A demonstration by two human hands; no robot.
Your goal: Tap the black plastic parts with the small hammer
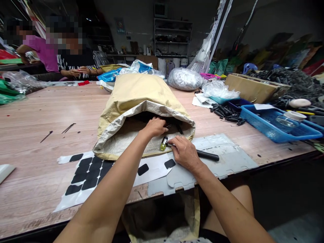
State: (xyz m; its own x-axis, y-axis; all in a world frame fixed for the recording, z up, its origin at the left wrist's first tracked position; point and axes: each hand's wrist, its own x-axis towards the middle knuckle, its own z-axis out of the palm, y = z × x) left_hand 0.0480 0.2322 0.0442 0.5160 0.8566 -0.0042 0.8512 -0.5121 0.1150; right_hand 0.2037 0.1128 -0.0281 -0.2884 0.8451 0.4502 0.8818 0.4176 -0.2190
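Observation:
A yellow woven sack [144, 87] lies on the table with its pale-lined mouth facing me. My left hand [155, 127] is inside that mouth, fingers curled in around something too dark to make out. Some thin black pieces [179, 129] show in the sack's dark inside, near those fingers. Just outside the sack's lower right lip, my right hand [186, 152] is closed over the shaft of a small mallet [207, 155]. Its yellow-green head sticks out to the left of my fingers and its black handle to the right.
Sheets of black stickers [88, 172] lie under the sack's front edge, beside a grey mat [222, 152]. At right stand a blue basket [270, 130], a pile of black parts [225, 113] and a cardboard box [253, 87]. Two people [76, 64] sit at far left.

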